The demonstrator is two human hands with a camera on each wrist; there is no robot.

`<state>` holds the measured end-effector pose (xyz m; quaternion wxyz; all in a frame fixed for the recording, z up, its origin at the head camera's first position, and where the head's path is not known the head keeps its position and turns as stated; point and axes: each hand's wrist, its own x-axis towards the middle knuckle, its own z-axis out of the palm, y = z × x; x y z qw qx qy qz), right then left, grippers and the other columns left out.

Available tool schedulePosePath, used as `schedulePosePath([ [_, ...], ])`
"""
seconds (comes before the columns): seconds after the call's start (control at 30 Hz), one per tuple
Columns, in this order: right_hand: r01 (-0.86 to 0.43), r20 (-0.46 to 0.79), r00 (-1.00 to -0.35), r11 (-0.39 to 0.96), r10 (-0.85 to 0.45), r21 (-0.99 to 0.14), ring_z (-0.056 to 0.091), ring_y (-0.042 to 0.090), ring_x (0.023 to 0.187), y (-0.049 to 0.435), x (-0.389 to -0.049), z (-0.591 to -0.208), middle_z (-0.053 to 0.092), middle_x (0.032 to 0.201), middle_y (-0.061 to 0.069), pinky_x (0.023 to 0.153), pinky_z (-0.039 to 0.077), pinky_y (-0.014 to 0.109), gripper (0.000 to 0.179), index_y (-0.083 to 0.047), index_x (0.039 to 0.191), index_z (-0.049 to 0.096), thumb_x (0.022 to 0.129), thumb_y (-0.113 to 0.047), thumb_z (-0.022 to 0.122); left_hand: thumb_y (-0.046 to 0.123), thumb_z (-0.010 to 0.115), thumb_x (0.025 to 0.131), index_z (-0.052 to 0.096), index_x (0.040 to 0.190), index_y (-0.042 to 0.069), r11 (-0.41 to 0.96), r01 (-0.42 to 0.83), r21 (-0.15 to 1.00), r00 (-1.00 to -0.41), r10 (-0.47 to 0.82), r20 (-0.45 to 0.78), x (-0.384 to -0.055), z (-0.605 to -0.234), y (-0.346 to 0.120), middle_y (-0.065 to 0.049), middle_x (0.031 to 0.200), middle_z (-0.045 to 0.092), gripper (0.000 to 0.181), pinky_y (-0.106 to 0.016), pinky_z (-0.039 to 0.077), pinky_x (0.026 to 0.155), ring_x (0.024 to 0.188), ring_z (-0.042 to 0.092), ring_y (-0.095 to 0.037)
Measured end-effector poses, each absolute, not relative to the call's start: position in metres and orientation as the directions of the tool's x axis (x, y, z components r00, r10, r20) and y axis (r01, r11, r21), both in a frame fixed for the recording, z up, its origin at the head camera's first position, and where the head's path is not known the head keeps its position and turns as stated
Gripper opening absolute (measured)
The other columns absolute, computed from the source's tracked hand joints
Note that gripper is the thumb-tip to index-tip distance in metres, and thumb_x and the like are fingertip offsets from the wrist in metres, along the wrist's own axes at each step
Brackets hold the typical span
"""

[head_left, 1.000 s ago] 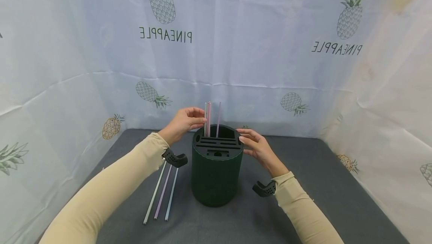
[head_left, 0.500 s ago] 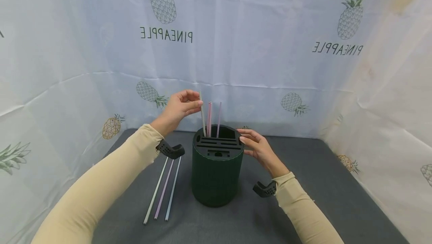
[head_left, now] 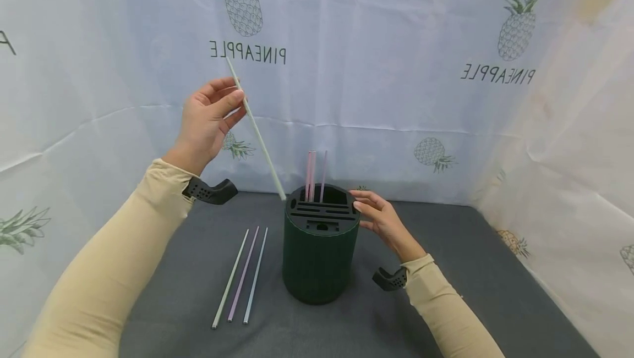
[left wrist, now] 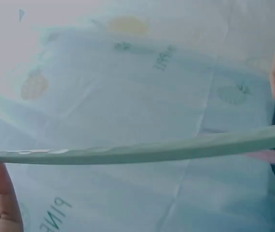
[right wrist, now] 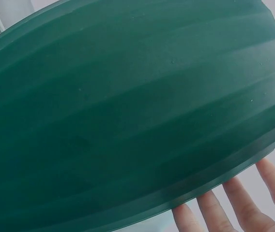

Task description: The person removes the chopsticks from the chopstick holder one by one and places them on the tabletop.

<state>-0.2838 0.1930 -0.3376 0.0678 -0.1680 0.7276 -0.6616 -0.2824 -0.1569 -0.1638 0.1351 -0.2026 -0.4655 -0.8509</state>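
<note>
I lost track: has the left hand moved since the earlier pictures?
Yes, in the head view the left hand has moved up and left, away from the holder, judged by the curtain.

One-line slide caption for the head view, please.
Left hand pinches a pale green stick; right hand touches the dark green holder; three sticks on the table.

A curtained-off booth — pineapple-print cloth hangs on three sides of a dark grey table.

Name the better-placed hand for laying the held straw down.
Likely the left hand: it holds the pale green straw, left of the holder like three lying straws; the right hand touches the holder.
</note>
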Motion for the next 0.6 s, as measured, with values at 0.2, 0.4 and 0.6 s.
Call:
schedulePosePath([
  [0.2,-0.151,0.121,-0.938,0.069,-0.325,-0.986,0.035,0.030,0.138,0.193,-0.283,-0.338,0.038,0.148,0.010,0.105,0.041,0.055,0.050,-0.011,0.142,0.046,0.097,-0.029,0.059,0.005,0.070,0.087,0.069,0.103,0.010,-0.376,0.291,0.880,-0.950,-0.004,0.313,-0.287,-0.200,-0.182,-0.001,0.093,0.063,0.017,-0.020,0.057,0.076,0.082,0.065,-0.011],
  [0.4,-0.150,0.117,-0.936,0.077,-0.332,-0.986,0.035,0.029,0.139,0.192,-0.283,-0.338,0.038,0.149,0.010,0.106,0.041,0.055,0.050,-0.012,0.143,0.044,0.098,-0.029,0.058,0.008,0.065,0.092,0.071,0.098,0.018,-0.240,0.123,0.963,-0.988,0.058,0.140,-0.292,-0.260,-0.207,0.006,0.089,0.069,0.013,-0.016,0.056,0.077,0.080,0.066,-0.005],
  [0.6,-0.155,0.121,-0.935,0.080,-0.333,-0.985,0.035,0.030,0.138,0.192,-0.284,-0.337,0.038,0.149,0.011,0.106,0.041,0.055,0.050,-0.012,0.143,0.044,0.098,-0.029,0.058,0.012,0.059,0.097,0.050,0.135,-0.003,0.029,0.040,0.999,-0.998,0.047,0.038,-0.299,-0.323,-0.226,0.017,0.088,0.065,0.042,-0.017,0.055,0.082,0.084,0.063,0.003],
])
